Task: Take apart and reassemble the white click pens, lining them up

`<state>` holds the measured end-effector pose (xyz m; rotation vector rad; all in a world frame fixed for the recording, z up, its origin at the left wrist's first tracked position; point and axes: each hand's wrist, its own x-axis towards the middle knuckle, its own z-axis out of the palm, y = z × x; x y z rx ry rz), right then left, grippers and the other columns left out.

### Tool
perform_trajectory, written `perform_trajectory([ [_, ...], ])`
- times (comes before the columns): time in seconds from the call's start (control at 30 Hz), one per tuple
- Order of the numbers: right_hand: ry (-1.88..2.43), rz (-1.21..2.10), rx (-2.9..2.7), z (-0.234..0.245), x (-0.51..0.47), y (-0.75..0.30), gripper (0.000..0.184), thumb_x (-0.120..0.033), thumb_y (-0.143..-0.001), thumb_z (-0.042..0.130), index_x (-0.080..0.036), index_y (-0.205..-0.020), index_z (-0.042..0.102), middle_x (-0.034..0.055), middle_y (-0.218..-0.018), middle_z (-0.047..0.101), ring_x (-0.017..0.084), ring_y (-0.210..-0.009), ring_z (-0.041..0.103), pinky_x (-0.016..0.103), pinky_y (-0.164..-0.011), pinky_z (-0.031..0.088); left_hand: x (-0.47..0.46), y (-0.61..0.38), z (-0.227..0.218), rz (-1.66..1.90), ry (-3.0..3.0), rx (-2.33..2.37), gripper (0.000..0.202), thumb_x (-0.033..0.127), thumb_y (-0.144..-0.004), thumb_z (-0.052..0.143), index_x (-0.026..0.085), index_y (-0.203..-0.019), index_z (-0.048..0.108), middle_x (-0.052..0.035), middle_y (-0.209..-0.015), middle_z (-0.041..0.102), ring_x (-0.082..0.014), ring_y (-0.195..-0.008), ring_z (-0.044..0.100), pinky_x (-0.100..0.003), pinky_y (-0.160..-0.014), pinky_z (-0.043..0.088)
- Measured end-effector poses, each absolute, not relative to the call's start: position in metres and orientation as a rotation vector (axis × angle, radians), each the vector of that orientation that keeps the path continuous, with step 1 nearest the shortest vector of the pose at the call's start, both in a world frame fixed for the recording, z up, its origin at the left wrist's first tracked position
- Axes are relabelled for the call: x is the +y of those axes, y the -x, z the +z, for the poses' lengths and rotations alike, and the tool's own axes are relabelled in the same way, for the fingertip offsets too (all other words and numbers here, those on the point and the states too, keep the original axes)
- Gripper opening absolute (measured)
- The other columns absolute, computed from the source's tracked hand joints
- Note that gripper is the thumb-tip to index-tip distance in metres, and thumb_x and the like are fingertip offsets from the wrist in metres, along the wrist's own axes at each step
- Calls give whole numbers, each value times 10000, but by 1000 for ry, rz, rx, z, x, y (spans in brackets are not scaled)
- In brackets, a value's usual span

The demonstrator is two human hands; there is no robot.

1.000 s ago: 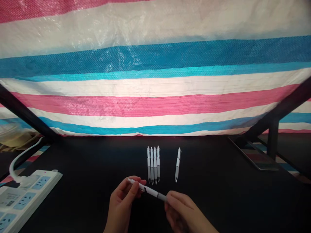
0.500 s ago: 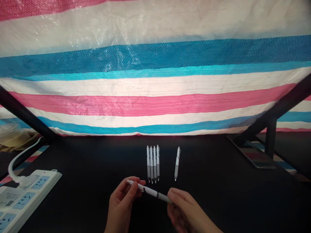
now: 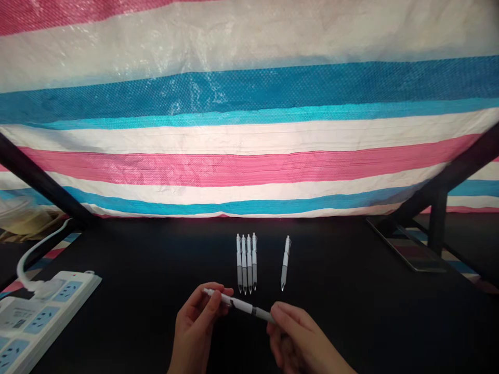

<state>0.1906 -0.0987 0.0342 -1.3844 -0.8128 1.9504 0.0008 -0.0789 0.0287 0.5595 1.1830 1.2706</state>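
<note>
A white pen with a grey grip (image 3: 242,306) is held slantwise above the black table, between my two hands. My left hand (image 3: 197,324) pinches its clip end between thumb and fingers, the push button poking out past the thumb. On the grey grip end, my right hand (image 3: 300,332) is closed with thumb and fingers, hiding the tip. A dark band shows between the white barrel and the grip. Beyond the hands, several matching pens (image 3: 244,259) lie side by side, tips toward me. One more pen (image 3: 286,261) lies apart to their right.
A white power strip (image 3: 52,317) with a plugged-in cable sits at the left edge of the black table (image 3: 148,265). At the right lies a flat dark glassy panel (image 3: 409,249). Black frame bars slant up both sides, with a striped sheet (image 3: 249,171) behind.
My right fingers have shifted slightly on the grip end of the pen, and the lower fingers have moved a little. My left hand keeps its hold. The lying pens are unchanged.
</note>
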Motion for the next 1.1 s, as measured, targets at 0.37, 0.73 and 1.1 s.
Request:
perform_trajectory([
  [0.37, 1196, 1785, -582, 29, -98, -198, 127, -253, -632, 553, -209, -661, 438, -83, -390, 473, 15, -287, 218, 192, -339, 55, -78, -1, 35, 1302, -616, 1162, 231, 373, -702, 766, 159, -771, 712, -53, -801, 697, -130, -651, 563, -205, -613, 495],
  [0.73, 1176, 1598, -548, 30, -104, -203, 111, -207, -727, 522, -205, -651, 441, -91, -401, 412, 32, -361, 162, 241, -430, 75, -77, -2, 39, 1346, -572, 1151, 257, 370, -661, 801, 153, -770, 718, -54, -785, 698, -135, -659, 579, -208, -604, 517],
  [1.1, 1142, 1550, -507, 32, -102, -206, 106, -207, -725, 546, -201, -655, 467, -90, -415, 402, 33, -373, 183, 247, -445, 96, -76, 0, 38, 1374, -532, 1146, 279, 361, -635, 823, 150, -783, 716, -53, -802, 712, -139, -669, 607, -210, -612, 536],
])
